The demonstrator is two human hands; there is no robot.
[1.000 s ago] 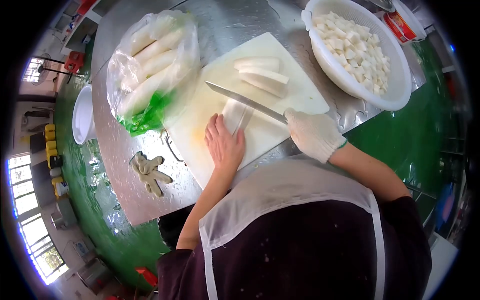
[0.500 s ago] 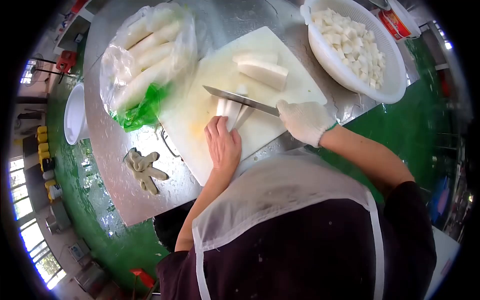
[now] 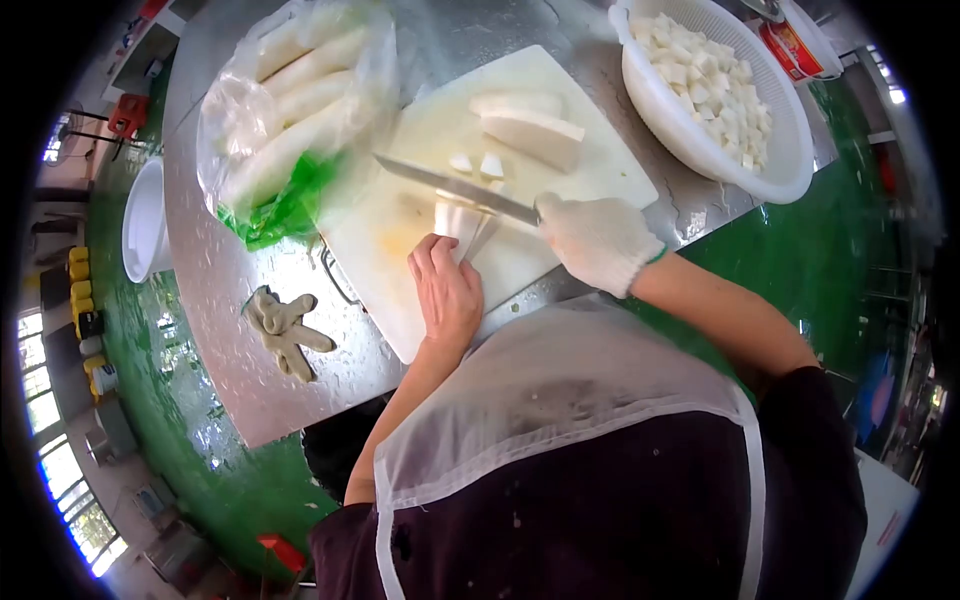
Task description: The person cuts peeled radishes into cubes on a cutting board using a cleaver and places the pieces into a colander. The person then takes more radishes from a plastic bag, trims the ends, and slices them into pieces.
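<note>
Left grip (image 3: pixel 447 292): bare; we find it grasping the strips (image 3: pixel 458 222), fingers laid over them and thumb along their right side, holding them down on the board (image 3: pixel 595 185).
Right grip (image 3: pixel 600 240): gloved in white; we find it clenched round the knife (image 3: pixel 450 184), at the near end.
Knife: blade slanted across the far ends of the strips, tip pointing left; we cannot tell how deep the edge sits.
Strips: white, side by side on the board, running from the left grip to the blade.
Bits (image 3: pixel 461 163): we see two small white pieces on the board, just beyond the blade.
Wedges (image 3: pixel 535 140): two longer white pieces, side by side on the far part of the board.
Bag (image 3: pixel 230 125): clear, green at its near end, placed at the board's left; we see several long white roots (image 3: pixel 325 100) inside.
Basket (image 3: pixel 795 172): white, to the right of the board; we see it heaped with cubes (image 3: pixel 712 92).
Loose glove (image 3: pixel 287 325): on the desk (image 3: pixel 350 375), left of the left grip.
Desk: metal, wet in places.
Tub (image 3: pixel 802 42): red-labelled, just beyond the basket.
Apron (image 3: pixel 540 385): translucent; we wear it over dark clothing.
</note>
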